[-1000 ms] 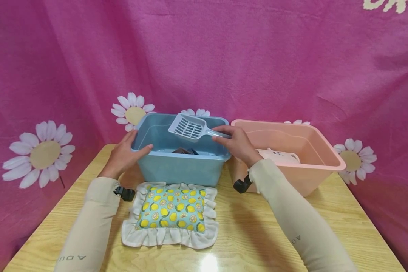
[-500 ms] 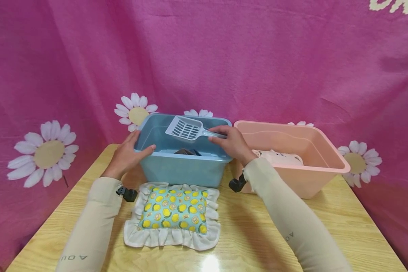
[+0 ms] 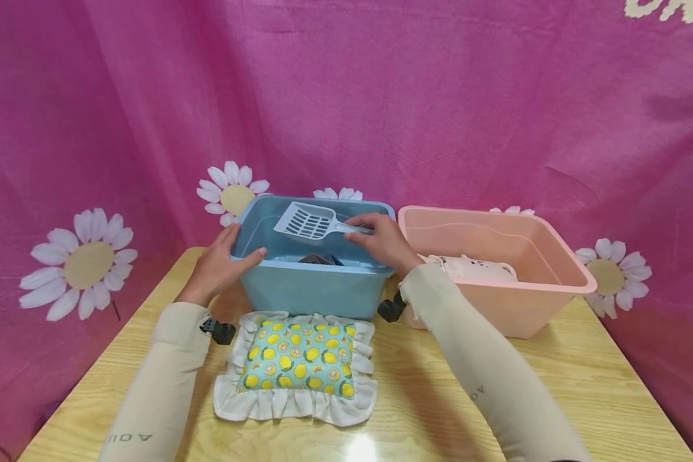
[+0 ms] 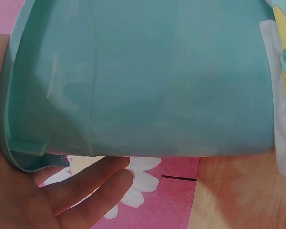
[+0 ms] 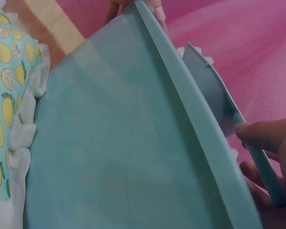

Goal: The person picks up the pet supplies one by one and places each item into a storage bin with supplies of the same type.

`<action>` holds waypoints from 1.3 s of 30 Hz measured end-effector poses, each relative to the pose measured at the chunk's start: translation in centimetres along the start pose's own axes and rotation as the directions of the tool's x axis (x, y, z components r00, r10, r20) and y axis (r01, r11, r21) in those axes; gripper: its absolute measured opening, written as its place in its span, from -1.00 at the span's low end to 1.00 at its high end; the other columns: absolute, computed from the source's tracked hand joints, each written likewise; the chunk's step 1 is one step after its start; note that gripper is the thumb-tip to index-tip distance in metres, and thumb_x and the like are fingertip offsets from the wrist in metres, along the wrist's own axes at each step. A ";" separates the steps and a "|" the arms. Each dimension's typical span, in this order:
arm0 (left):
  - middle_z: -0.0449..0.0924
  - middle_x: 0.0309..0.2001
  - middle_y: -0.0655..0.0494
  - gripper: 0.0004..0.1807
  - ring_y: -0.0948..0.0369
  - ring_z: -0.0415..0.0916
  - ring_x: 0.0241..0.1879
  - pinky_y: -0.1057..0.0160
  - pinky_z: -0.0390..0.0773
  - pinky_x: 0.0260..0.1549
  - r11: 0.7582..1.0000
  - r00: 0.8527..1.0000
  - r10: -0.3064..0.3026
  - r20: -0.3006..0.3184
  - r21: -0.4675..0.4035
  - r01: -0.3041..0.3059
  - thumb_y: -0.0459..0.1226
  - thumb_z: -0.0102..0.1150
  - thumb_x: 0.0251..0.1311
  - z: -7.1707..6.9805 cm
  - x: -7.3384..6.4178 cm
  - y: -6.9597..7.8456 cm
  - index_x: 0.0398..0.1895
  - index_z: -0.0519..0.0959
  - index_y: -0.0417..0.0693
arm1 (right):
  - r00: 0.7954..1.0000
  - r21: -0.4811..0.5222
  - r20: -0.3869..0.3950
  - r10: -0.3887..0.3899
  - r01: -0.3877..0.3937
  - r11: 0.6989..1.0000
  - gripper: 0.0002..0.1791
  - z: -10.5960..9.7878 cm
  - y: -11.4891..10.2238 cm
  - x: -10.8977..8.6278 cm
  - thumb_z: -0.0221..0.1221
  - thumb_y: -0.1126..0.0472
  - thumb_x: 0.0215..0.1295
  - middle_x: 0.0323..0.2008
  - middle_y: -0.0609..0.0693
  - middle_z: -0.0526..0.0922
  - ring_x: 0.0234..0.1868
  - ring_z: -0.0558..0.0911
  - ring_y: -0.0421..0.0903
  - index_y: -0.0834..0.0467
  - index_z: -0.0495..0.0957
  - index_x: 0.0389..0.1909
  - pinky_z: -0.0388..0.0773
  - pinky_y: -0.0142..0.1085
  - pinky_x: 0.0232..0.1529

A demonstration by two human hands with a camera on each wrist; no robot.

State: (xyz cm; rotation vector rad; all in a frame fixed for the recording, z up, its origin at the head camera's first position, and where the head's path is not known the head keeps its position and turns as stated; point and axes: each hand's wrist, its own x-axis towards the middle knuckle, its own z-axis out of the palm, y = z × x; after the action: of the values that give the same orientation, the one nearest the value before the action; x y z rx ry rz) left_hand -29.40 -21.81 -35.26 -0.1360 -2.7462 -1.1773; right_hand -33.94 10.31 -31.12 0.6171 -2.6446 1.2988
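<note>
A pale blue slotted litter scoop (image 3: pixel 308 222) is held level over the blue plastic bin (image 3: pixel 314 289). My right hand (image 3: pixel 384 240) pinches its handle between thumb and fingers, near the bin's right end. At the bin's front left corner rests my left hand (image 3: pixel 216 266), its thumb across the rim. In the left wrist view the fingers (image 4: pixel 93 191) extend fairly straight along the outside of the wall. A dark brownish object (image 3: pixel 317 259) lies inside the bin, mostly hidden by the front wall.
Right of the blue bin stands a pink bin (image 3: pixel 525 305) holding a pale, patterned soft item (image 3: pixel 479 269). In front lies a lemon-print cushion (image 3: pixel 300 359) with a white ruffle, on the wooden table (image 3: pixel 439 398). A magenta flowered cloth (image 3: pixel 439 96) hangs behind.
My right hand has shifted the scoop slightly left and down over the blue bin. My left hand keeps its place on the bin's corner. The view has shifted slightly.
</note>
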 end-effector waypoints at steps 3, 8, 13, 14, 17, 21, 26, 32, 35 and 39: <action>-0.07 0.51 -0.02 0.09 -0.21 0.07 0.38 -0.39 0.27 0.12 1.000 1.000 -0.002 -0.002 0.006 0.002 0.32 0.11 0.09 0.1 0.0 0.0 0.56 -0.16 0.14 | 1.000 -0.018 0.000 0.008 -0.009 1.000 -0.69 0.3 0.1 0.1 0.31 0.16 0.22 0.03 0.04 0.63 0.07 0.55 -0.07 0.11 0.67 -0.02 0.52 -0.18 0.05; -0.10 0.52 -0.02 0.09 -0.21 0.05 0.39 -0.39 0.25 0.13 1.000 1.000 -0.007 0.003 0.013 0.007 0.32 0.10 0.10 0.0 -0.1 0.0 0.56 -0.18 0.15 | 1.000 -0.058 -0.004 0.019 -0.019 0.998 -0.69 0.6 0.2 0.2 0.31 0.14 0.22 0.03 0.04 0.63 0.08 0.53 -0.06 0.10 0.67 -0.02 0.49 -0.16 0.09; -0.09 0.52 0.00 0.09 -0.20 0.05 0.39 -0.38 0.26 0.13 1.000 1.000 -0.011 -0.003 0.009 0.011 0.31 0.10 0.10 0.0 -0.1 0.1 0.56 -0.17 0.13 | 1.000 -0.090 0.000 0.031 -0.031 0.995 -0.69 0.8 0.2 0.2 0.29 0.12 0.24 0.03 0.05 0.59 0.08 0.49 -0.05 0.09 0.66 0.00 0.45 -0.15 0.13; -0.08 0.52 -0.01 0.09 -0.20 0.05 0.39 -0.38 0.27 0.13 1.000 1.000 -0.011 -0.005 0.008 0.011 0.31 0.11 0.09 0.0 0.0 0.1 0.56 -0.16 0.13 | 0.999 -0.097 -0.001 0.036 -0.036 0.995 -0.69 0.8 0.1 0.2 0.29 0.12 0.25 0.02 0.05 0.58 0.08 0.48 -0.05 0.09 0.66 0.00 0.45 -0.15 0.12; -0.06 0.51 -0.01 0.09 -0.20 0.07 0.38 -0.38 0.29 0.11 1.000 1.000 -0.007 -0.011 0.012 0.007 0.31 0.12 0.09 0.1 0.1 0.1 0.56 -0.15 0.14 | 0.999 -0.119 -0.006 0.042 -0.043 0.992 -0.69 0.8 0.1 0.1 0.29 0.12 0.25 0.00 0.06 0.56 0.06 0.47 -0.04 0.09 0.66 0.00 0.45 -0.15 0.11; -0.07 0.52 -0.02 0.09 -0.22 0.07 0.38 -0.39 0.28 0.11 1.000 1.000 -0.001 -0.009 0.016 0.001 0.31 0.11 0.10 0.0 0.1 0.0 0.56 -0.17 0.14 | 0.999 -0.126 -0.012 0.049 -0.051 0.991 -0.70 1.0 0.1 0.0 0.29 0.15 0.24 0.00 0.09 0.54 0.06 0.48 -0.03 0.13 0.65 -0.02 0.46 -0.15 0.11; -0.11 0.52 -0.02 0.09 -0.22 0.05 0.39 -0.40 0.26 0.12 1.000 1.000 -0.003 0.003 0.016 0.003 0.32 0.10 0.10 0.1 -0.1 -0.2 0.56 -0.18 0.12 | 0.998 -0.138 -0.010 0.067 -0.068 0.988 -0.70 1.2 0.0 -0.2 0.29 0.17 0.24 0.03 0.10 0.51 0.09 0.46 -0.02 0.15 0.65 -0.03 0.45 -0.15 0.13; -0.11 0.52 -0.01 0.09 -0.22 0.05 0.38 -0.39 0.27 0.12 1.000 1.000 -0.004 0.003 0.007 0.004 0.32 0.10 0.10 0.2 -0.2 -0.3 0.56 -0.19 0.15 | 0.997 -0.160 0.011 0.070 -0.067 0.985 -0.70 1.3 0.1 -0.3 0.28 0.17 0.25 0.02 0.11 0.50 0.07 0.46 -0.01 0.15 0.65 -0.01 0.46 -0.14 0.11; -0.11 0.52 -0.01 0.10 -0.22 0.05 0.38 -0.40 0.28 0.11 1.000 1.000 -0.006 0.004 0.005 0.006 0.33 0.10 0.09 0.1 -0.2 -0.1 0.56 -0.19 0.16 | 0.997 -0.161 0.022 0.077 -0.072 0.984 -0.69 1.3 0.1 -0.3 0.28 0.16 0.26 0.01 0.10 0.48 0.05 0.45 -0.02 0.16 0.64 0.00 0.48 -0.14 0.08; -0.11 0.52 -0.02 0.10 -0.23 0.05 0.38 -0.40 0.28 0.10 1.000 1.000 -0.010 0.002 0.007 0.010 0.32 0.11 0.09 0.0 -0.2 0.0 0.56 -0.19 0.15 | 0.997 -0.164 0.031 0.072 -0.066 0.984 -0.68 1.3 0.0 -0.3 0.26 0.17 0.27 0.01 0.10 0.48 0.05 0.42 -0.02 0.17 0.63 0.01 0.47 -0.14 0.08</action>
State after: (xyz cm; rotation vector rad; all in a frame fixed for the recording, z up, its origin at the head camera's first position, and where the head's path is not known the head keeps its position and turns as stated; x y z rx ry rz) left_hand -29.19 -21.79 -35.32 -0.1232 -2.7560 -1.1699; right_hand -33.64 9.41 -32.00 0.5349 -2.7896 1.0821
